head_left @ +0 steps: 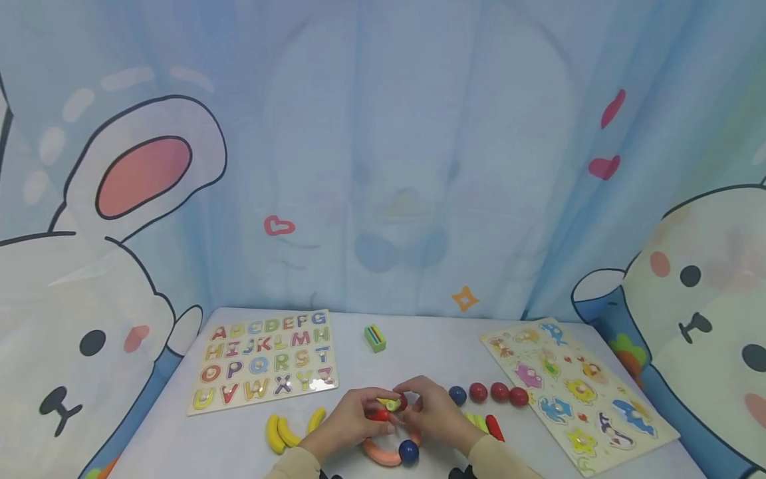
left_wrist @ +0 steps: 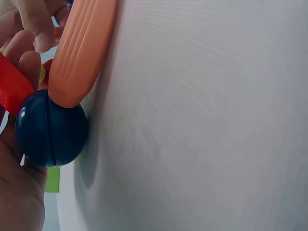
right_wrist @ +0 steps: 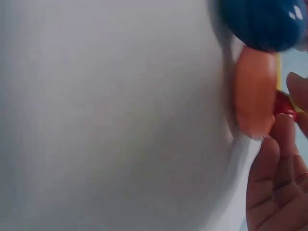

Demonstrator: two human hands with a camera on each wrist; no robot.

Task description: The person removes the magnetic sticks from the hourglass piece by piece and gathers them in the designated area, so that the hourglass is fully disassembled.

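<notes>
My left hand (head_left: 350, 422) grips a red stick (head_left: 378, 415), which appears at the left edge of the left wrist view. Beside it, my right hand (head_left: 433, 409) pinches a red ball (head_left: 402, 402). A yellow-green piece (head_left: 391, 404) sits at that ball, between both hands; its far end is hidden by fingers. Below lies an orange curved piece (head_left: 383, 454), touching a blue ball (head_left: 409, 452). In the left wrist view, the blue ball (left_wrist: 52, 129) also meets the red stick. The right wrist view has the orange piece (right_wrist: 256, 91) close to my right fingertips.
Yellow curved pieces (head_left: 275, 436) lie left. To the right are another blue ball (head_left: 457, 395), red balls (head_left: 499, 391), green sticks (head_left: 477, 422) and a red stick (head_left: 494, 428). Farther out are an alphabet board (head_left: 263, 362), an animal puzzle board (head_left: 580, 392) and a small green block (head_left: 375, 338).
</notes>
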